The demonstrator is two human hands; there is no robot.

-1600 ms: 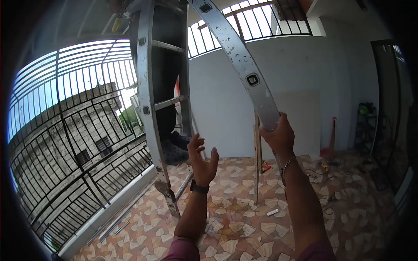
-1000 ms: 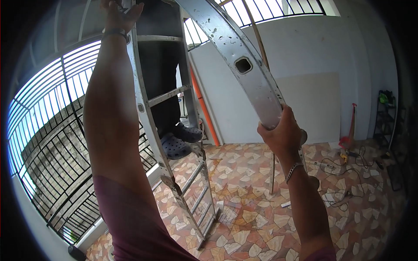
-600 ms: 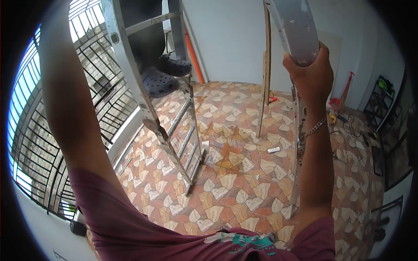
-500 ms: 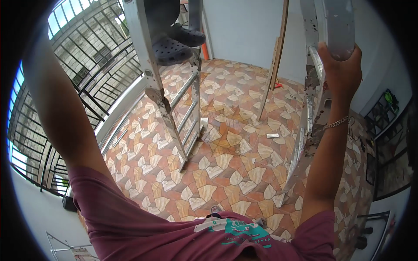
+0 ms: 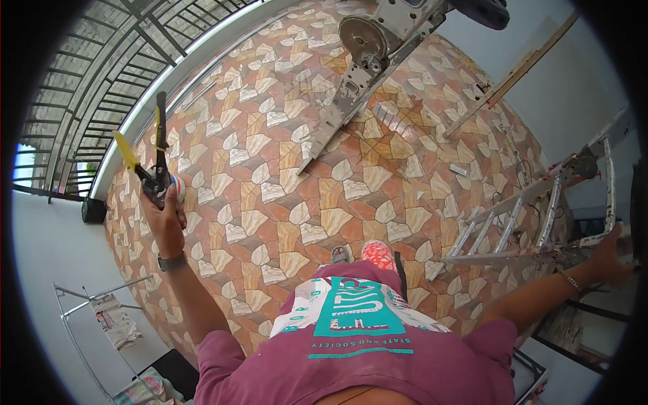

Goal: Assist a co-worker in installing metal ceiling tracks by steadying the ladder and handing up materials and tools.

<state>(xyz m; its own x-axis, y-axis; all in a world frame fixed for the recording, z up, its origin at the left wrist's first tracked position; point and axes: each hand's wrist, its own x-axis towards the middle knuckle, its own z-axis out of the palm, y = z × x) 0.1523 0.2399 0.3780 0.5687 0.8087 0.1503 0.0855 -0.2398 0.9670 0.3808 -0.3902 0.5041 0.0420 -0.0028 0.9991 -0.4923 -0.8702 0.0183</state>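
Note:
My left hand (image 5: 165, 219), with a dark watch at the wrist, is raised at the left. It is closed around the jaw end of tin snips (image 5: 154, 172), whose yellow and black handles spread upward. Beside those fingers shows part of a round white, red and blue item (image 5: 177, 189); whether I hold it too is unclear. Far to the right, my right hand (image 5: 609, 262) grips the rail of a worn aluminium ladder (image 5: 520, 256). Its fingertips are partly lost in the dark rim of the picture.
A second ladder leg (image 5: 337, 125) with a round hinge comes down at the top middle, a dark shoe (image 5: 482, 10) above it. A wooden pole (image 5: 513, 81) leans at the upper right. A small metal piece (image 5: 458, 169) lies on the patterned floor. Black railings (image 5: 101, 88) line the left.
My left arm has come down, and the tin snips now show in that hand. My right hand has lowered and moved outward to the right. The view has tilted down and turned.

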